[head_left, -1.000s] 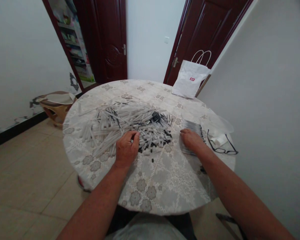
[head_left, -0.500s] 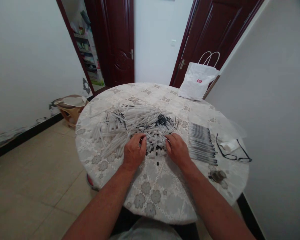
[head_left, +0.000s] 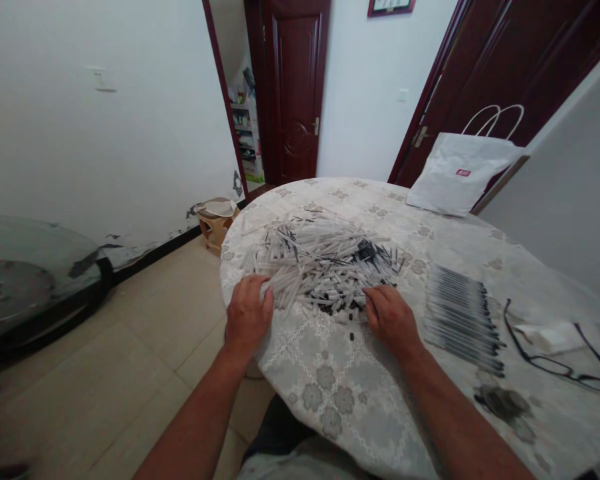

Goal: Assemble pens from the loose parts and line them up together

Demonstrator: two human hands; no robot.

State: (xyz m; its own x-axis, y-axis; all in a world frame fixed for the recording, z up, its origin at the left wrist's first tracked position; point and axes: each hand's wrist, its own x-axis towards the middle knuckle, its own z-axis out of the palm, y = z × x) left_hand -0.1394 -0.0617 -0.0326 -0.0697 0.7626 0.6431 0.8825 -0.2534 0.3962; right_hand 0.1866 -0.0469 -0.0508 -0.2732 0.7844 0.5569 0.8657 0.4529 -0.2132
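A loose heap of slim, smooth plastic tubes (head_left: 325, 233), cloudy white and straight, spreads over the ten o'clock part of the round worktop (head_left: 305, 357). Seen from the heap's middle, a tangled black clump (head_left: 367, 250) sits at three o'clock, while stubby pale pieces (head_left: 333, 277) mixed with black bits lie toward five; one small black plug (head_left: 351, 337) rests apart on the cloth.

The left hand (head_left: 250, 313) is at eight o'clock against the tube ends, its grip curled and narrow; whether it holds anything I cannot tell. The right hand (head_left: 391, 319), at four o'clock, has its fingertips drawn close together by the stubby pieces, and its contents are hidden too.

Farther out, past the right hand, thin clear sticks (head_left: 455, 307) with dark ends lie side by side in a neat row. Thin-framed black glasses (head_left: 550, 365) lie beyond them, with a blurred dark lump (head_left: 505, 402) at four o'clock. A creased white bag (head_left: 445, 173) with looped handles stands at two o'clock
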